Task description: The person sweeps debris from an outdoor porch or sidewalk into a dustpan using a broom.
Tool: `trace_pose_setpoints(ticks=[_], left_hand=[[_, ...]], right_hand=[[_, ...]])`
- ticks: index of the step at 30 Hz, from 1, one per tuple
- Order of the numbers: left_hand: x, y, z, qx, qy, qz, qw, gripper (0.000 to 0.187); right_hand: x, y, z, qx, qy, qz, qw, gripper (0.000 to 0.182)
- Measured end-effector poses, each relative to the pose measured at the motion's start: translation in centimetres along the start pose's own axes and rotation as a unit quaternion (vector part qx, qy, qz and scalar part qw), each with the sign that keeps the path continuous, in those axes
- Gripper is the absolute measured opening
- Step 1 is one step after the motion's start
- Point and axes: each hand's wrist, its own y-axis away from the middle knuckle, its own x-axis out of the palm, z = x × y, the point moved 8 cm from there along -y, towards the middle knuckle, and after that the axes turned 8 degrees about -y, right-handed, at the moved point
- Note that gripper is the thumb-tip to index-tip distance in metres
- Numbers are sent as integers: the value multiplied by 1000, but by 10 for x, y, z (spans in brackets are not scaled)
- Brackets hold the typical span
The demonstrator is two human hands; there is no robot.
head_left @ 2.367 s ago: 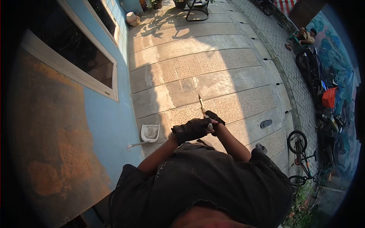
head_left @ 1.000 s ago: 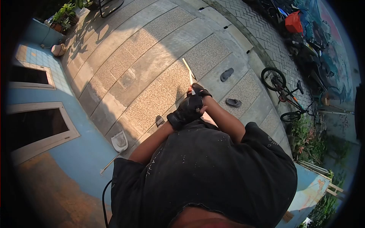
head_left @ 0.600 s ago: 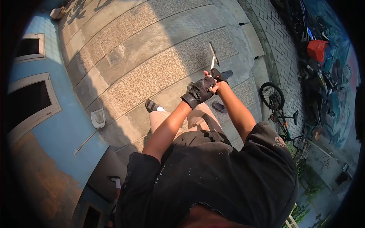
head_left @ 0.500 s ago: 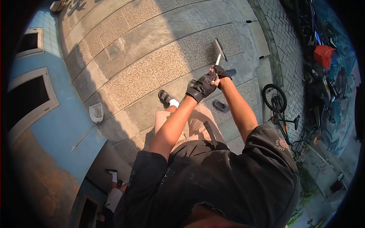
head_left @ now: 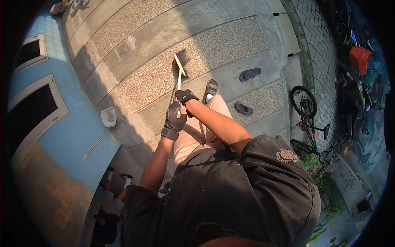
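Observation:
A broom with a pale handle and dark bristles is in both my hands, its head on the pebbled paving ahead of me. My right hand, in a black fingerless glove, is closed round the handle nearer the broom head. Closer to my body, my left hand, gloved the same way, is closed on the handle too. The bristles look blurred, and most of the handle's near end is hidden behind my hands and arms.
Loose dark slippers lie to the right of my foot. A white long-handled dustpan stands by the blue wall at left. Another person is at lower left. A bicycle and a red bag are at right.
Both hands and the broom have swung from right to left across the paving. The broom head has moved from the shaded strip into the sunlit part. My hands stay closed on the handle.

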Motion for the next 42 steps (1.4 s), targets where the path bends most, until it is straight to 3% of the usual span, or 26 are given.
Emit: trace_pose_setpoints(ticks=[2,3,4,5,7,9,11,12,13,16,17,19,21,22,23,24,26,27,28,29,32,33,35,37,41,42], left_hand=[[17,0,-26,50,-99,121,986,6],[24,1,-40,52,-93,125,986,6],[39,-2,-61,81,-104,128,983,10],[54,-3,-83,107,-116,132,979,15],[90,-6,-120,101,-62,192,974,18],[135,-10,-146,118,0,248,962,19],[186,-19,-166,132,25,319,938,16],[214,-27,-173,184,35,278,942,15],[242,-34,-180,233,45,233,943,14],[326,-65,-188,196,135,316,918,12],[352,-75,-191,201,144,330,911,12],[398,-86,-177,139,167,320,922,10],[424,-93,-171,143,141,315,928,10],[417,-95,-171,140,142,288,937,10],[403,-97,-170,140,140,260,945,10],[392,-96,-171,148,111,302,935,9],[368,-91,-182,161,43,380,910,8],[358,-80,-188,158,5,417,895,8],[352,-71,-189,147,-10,424,894,9],[348,-65,-190,137,-28,428,893,9],[334,-77,-229,52,-68,403,911,16],[336,-78,-236,16,-83,402,912,18],[349,-73,-257,98,-33,310,945,21],[369,-68,-273,108,16,270,957,22],[425,-59,-254,113,76,208,969,19],[438,-64,-246,100,87,240,962,17]], right_hand=[[-3,41,-2,1,18,29,999,16],[-4,62,-9,67,-146,97,982,15],[-3,83,-2,126,-302,168,930,15],[-6,103,9,185,-447,233,843,15],[-53,112,44,153,-341,329,867,15],[-111,153,88,19,-368,222,903,16],[-169,195,150,-116,-265,57,955,13],[-197,207,181,-170,-190,-36,966,12],[-228,218,213,-220,-109,-129,961,12],[-299,230,294,-274,-23,-207,939,12],[-362,187,316,-247,-48,-176,952,16],[-379,167,335,-210,-102,-148,961,15],[-378,149,327,-135,-213,-90,964,14],[-373,142,316,-95,-269,-61,957,14],[-365,137,311,-156,-204,-68,964,15],[-349,135,307,-218,-136,-71,964,17],[-313,138,269,-78,-284,-11,956,13],[-294,131,246,-9,-312,82,946,14],[-274,144,229,69,-319,98,940,17],[-254,169,224,83,-310,66,945,26],[-237,203,228,120,-317,116,934,29],[-244,210,233,122,-315,116,934,29],[-267,225,262,11,-294,144,945,29],[-290,254,292,-58,-277,126,951,22],[-355,270,358,-205,-89,-122,967,6],[-369,260,371,-215,-87,-130,964,3]])
